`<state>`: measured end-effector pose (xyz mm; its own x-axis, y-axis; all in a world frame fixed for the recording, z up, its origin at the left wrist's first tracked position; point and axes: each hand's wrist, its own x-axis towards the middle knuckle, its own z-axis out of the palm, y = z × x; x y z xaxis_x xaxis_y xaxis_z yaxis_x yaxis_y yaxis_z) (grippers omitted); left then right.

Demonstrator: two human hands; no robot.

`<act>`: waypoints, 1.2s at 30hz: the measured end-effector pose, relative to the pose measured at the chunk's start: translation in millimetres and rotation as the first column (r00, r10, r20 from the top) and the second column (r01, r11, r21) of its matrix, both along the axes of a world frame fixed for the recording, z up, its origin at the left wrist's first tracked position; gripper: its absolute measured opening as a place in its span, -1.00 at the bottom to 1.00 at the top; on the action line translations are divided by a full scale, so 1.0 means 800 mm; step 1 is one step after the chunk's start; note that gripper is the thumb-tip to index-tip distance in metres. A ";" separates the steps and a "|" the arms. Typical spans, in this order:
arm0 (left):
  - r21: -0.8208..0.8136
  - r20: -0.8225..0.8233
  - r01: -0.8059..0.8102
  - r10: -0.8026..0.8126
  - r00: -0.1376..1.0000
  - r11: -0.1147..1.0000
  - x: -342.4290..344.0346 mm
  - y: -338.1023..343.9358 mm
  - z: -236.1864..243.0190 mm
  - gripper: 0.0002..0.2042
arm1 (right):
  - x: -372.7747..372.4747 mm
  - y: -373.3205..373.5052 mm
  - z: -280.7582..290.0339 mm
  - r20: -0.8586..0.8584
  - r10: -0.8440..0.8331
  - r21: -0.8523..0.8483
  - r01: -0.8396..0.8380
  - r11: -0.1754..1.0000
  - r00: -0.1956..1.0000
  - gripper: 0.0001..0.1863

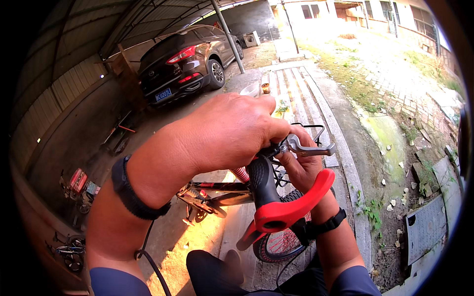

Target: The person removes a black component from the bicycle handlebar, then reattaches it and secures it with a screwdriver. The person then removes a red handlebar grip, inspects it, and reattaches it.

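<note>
A bicycle handlebar with a black rubber grip (261, 180) points toward me, tipped with a red bar end (298, 202). Beyond the grip, a silver brake lever (308, 148) sticks out to the right. My left hand (224, 128) reaches over the bar with curled fingers at the lever's clamp; its fingertips and anything in them are hidden. From below, my right hand (303, 165) closes its thumb and fingers around the base of the brake lever. Under the grip show the dark bicycle frame (227, 199) and a black-tyred wheel (276, 249) with red spokes.
A dark car (185, 59) stands under the shed roof at the far left. A small clear bowl (251, 90) and a small dark jar (265, 89) sit beyond my hands. Children's cycles (74, 251) line the left. Broken slabs (427, 229) lie at right.
</note>
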<state>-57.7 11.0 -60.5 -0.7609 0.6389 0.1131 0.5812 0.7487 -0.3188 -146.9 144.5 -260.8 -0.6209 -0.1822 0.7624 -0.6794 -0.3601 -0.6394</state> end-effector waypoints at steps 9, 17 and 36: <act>-0.005 -0.036 0.009 -0.009 0.999 1.000 0.002 -0.003 -0.002 -0.86 | 0.001 -0.001 0.000 0.069 0.030 0.006 -0.031 1.000 0.997 -0.56; -0.007 -0.045 0.015 -0.016 0.999 1.000 0.004 0.002 -0.002 -0.86 | -0.001 -0.003 -0.008 0.054 0.015 -0.013 -0.014 1.000 0.998 -0.55; -0.003 -0.123 0.053 -0.053 0.991 0.999 0.002 -0.005 -0.006 -0.97 | 0.001 -0.004 -0.007 0.080 0.014 -0.017 -0.012 1.000 0.997 -0.53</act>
<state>-56.3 6.7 -65.5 -0.7063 0.6780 0.2034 0.5766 0.7178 -0.3903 -146.2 141.3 -266.3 -0.6776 -0.1785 0.7135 -0.6216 -0.3795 -0.6853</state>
